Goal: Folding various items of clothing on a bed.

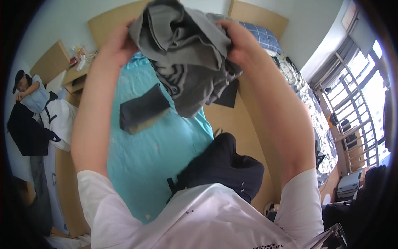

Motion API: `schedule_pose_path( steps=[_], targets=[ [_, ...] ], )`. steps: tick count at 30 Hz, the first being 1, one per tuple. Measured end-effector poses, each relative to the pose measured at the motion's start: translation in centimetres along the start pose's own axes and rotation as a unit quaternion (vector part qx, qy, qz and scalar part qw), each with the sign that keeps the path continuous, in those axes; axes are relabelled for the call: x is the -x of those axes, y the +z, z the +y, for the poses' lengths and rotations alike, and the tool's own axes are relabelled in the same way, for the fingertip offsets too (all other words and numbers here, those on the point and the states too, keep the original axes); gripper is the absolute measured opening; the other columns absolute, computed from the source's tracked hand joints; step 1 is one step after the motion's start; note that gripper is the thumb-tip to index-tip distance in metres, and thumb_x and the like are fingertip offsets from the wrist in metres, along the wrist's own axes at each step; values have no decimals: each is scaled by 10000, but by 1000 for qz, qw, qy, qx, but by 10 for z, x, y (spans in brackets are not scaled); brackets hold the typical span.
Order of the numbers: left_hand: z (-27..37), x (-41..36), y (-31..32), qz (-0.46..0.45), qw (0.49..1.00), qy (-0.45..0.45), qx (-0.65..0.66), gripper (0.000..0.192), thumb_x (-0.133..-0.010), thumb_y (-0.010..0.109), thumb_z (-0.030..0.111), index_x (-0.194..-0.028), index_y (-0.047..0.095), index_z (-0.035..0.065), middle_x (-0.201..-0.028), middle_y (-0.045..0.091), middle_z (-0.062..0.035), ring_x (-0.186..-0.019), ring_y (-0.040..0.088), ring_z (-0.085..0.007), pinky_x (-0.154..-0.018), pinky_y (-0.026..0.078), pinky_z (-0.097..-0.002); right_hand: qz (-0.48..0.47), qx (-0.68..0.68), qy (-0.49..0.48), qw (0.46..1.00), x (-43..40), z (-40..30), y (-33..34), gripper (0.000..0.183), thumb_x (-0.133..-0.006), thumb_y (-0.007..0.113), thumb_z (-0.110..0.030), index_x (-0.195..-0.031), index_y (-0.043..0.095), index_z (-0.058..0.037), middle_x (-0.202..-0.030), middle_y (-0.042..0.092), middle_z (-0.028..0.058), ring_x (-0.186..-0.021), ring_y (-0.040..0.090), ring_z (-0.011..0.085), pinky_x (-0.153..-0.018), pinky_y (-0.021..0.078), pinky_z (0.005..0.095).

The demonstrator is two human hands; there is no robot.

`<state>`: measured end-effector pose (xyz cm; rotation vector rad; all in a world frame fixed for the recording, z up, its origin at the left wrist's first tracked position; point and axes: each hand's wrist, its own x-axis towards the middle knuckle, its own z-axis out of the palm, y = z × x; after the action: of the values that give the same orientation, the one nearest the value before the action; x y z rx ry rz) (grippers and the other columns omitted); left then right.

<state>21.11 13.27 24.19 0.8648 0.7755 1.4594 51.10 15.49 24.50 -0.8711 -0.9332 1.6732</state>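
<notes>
A bunched grey garment (192, 62) with a dark printed figure is held up in the air between both my hands, above the turquoise sheet (146, 158) of a bed. My left hand (124, 46) grips its left edge, the fingers partly hidden by the cloth. On its right side my right hand (238, 43) holds the fabric, thumb over the edge. Below, a folded dark grey cloth item (144, 107) with a beige underside lies on the sheet.
Another person (34, 90) is at the far left, holding a black garment (26, 127). A second bed with a patterned cover (311, 115) stands right, beside a metal rail (357, 109). A wooden nightstand (74, 76) holds small items. Wooden headboards (108, 18) line the wall.
</notes>
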Motion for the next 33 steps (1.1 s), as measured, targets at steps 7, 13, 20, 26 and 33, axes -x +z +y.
schedule_pose_path(
  steps=[7, 13, 20, 26, 33],
  targets=[
    [43, 159, -37, 73, 986, 112, -102, 385, -943, 643, 207, -1259, 657, -12, -1221, 696, -105, -1142, 646, -197, -1004, 502, -337, -87, 4, -35, 996, 98, 50, 51, 348, -904, 688, -200, -1168, 645, 22, -1077, 705, 110, -942, 674, 209, -861, 547, 344],
    [-101, 315, -185, 238, 923, -173, -248, 504, -828, 747, 185, -1252, 591, -37, -1179, 676, -123, -1100, 652, -251, -969, 504, -392, -55, 14, 265, 963, 188, 305, 1, 471, -941, 710, -271, -1315, 605, -4, -1200, 670, 107, -1117, 613, 191, -987, 481, 351],
    [-310, 480, -360, 169, 538, -437, -701, 434, -903, 678, 233, -1245, 569, -9, -1158, 632, -241, -1045, 630, -399, -892, 514, -477, -427, 438, 300, 732, 197, 406, -25, 460, -963, 677, -407, -1185, 669, -4, -1099, 721, 144, -990, 678, 268, -882, 528, 362],
    [-343, 380, -261, 266, 632, -22, -728, 606, -934, 648, 417, -1384, 525, 31, -1414, 503, -251, -1314, 481, -427, -1083, 370, -541, -189, 310, 379, 851, 116, 421, -102, 351, -945, 681, -359, -1138, 695, -65, -895, 681, 37, -756, 612, 140, -671, 508, 282],
    [-364, 372, -220, 15, 592, -250, -766, 1054, -777, 688, 706, -1571, 338, 107, -1674, 120, -223, -1553, 117, -377, -1199, 49, -668, -23, 426, 316, 847, 16, 415, -124, 847, -886, 728, -487, -1506, 386, -23, -1336, 586, 171, -1144, 605, 265, -904, 525, 377]
  ],
)
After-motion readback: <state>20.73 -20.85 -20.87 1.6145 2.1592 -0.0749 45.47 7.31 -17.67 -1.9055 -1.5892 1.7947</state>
